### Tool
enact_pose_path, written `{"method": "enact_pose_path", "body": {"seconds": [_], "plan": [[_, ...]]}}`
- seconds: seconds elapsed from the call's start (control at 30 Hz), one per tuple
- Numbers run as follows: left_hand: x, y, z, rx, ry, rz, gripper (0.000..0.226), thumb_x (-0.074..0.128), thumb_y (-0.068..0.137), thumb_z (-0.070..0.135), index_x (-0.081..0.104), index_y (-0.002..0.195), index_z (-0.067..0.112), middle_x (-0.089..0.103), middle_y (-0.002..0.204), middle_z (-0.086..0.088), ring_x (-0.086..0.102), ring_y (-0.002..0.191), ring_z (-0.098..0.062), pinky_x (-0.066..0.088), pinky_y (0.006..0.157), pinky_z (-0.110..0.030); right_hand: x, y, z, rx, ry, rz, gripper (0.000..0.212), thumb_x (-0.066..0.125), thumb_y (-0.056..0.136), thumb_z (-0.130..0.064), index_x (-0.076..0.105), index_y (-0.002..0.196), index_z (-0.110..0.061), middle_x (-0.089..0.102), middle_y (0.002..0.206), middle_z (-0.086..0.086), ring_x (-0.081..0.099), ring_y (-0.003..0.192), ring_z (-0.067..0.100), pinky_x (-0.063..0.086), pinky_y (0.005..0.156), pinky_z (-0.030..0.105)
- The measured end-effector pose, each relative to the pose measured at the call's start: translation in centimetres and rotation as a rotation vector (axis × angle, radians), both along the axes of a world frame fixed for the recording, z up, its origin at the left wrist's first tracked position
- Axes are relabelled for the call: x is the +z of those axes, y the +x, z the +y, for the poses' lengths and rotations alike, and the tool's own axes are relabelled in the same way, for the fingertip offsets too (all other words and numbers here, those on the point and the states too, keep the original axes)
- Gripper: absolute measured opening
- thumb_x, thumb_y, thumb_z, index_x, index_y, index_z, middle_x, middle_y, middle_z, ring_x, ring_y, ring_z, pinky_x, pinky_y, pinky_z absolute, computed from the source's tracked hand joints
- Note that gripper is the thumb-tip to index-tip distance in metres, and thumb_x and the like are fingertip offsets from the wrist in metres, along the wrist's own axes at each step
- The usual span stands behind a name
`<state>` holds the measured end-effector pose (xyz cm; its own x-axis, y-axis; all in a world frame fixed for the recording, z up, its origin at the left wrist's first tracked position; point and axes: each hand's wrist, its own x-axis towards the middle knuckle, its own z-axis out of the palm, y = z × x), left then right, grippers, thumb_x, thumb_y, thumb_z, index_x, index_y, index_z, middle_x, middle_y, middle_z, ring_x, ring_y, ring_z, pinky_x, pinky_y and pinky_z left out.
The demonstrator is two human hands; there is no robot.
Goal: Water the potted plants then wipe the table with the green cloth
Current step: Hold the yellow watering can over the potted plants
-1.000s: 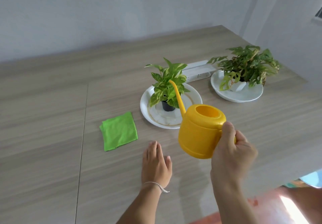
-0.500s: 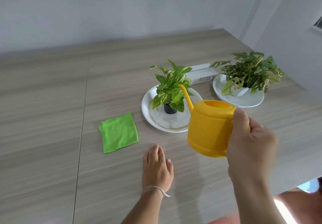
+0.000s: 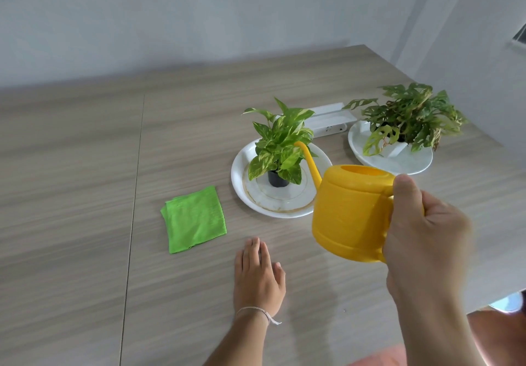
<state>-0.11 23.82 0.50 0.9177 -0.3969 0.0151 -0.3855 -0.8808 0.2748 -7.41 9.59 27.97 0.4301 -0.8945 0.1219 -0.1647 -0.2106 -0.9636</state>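
Note:
My right hand grips the handle of a yellow watering can, held above the table with its spout pointing at the near plant. That light green plant grows in a small black pot on a white plate. A darker, holey-leaved plant stands in a white pot on a second white plate to the right. The folded green cloth lies flat left of the near plate. My left hand rests palm down on the wooden table, fingers apart, holding nothing.
A white power strip lies behind and between the two plates. The table's right edge runs close to the far plate, and its near edge is at the lower right, with floor beyond. A grey wall backs the table.
My right hand has carried the watering can a little to the right and closer to me, held more level. My left hand and the cloth have stayed put.

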Motion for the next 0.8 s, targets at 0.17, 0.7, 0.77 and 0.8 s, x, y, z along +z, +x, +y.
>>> {"method": "enact_pose_path", "body": {"seconds": [0.17,0.7,0.77,0.8], "plan": [[-0.1,0.0,-0.1,-0.001,-0.007,-0.022,0.060,0.047,0.088,0.036,0.063,0.129,-0.003,0.058,0.138,-0.019,0.054,0.130,-0.036,0.031,0.113,-0.045,-0.3,0.6,-0.1,0.003,0.010,0.010,0.057,0.053,0.102,-0.036,0.022,0.057,-0.020,0.017,0.045,-0.008,0.019,0.044,0.011,0.014,0.041,0.024],[-0.2,-0.2,0.1,0.007,-0.016,-0.024,0.059,0.047,0.088,0.036,0.062,0.131,-0.003,0.057,0.140,-0.019,0.053,0.132,-0.037,0.030,0.114,-0.047,0.7,1.2,-0.2,0.053,0.040,-0.046,0.058,0.053,0.098,-0.045,0.028,0.052,-0.019,0.019,0.046,-0.010,0.021,0.048,0.014,0.020,0.050,0.030],[-0.3,-0.1,0.0,0.005,-0.020,-0.028,0.059,0.048,0.088,0.036,0.062,0.130,-0.003,0.057,0.140,-0.019,0.052,0.132,-0.037,0.032,0.113,-0.047,0.9,0.7,-0.5,0.048,0.050,-0.018,0.058,0.052,0.095,-0.050,0.028,0.054,-0.017,0.019,0.048,-0.009,0.024,0.050,0.019,0.024,0.052,0.035],[-0.3,-0.1,0.0,0.005,-0.022,-0.028,0.059,0.049,0.088,0.036,0.062,0.131,-0.003,0.057,0.140,-0.019,0.052,0.132,-0.037,0.032,0.113,-0.047,0.9,0.5,-0.8,0.042,0.051,-0.008,0.058,0.052,0.094,-0.051,0.027,0.057,-0.014,0.020,0.050,-0.006,0.024,0.051,0.021,0.024,0.052,0.037]]}}
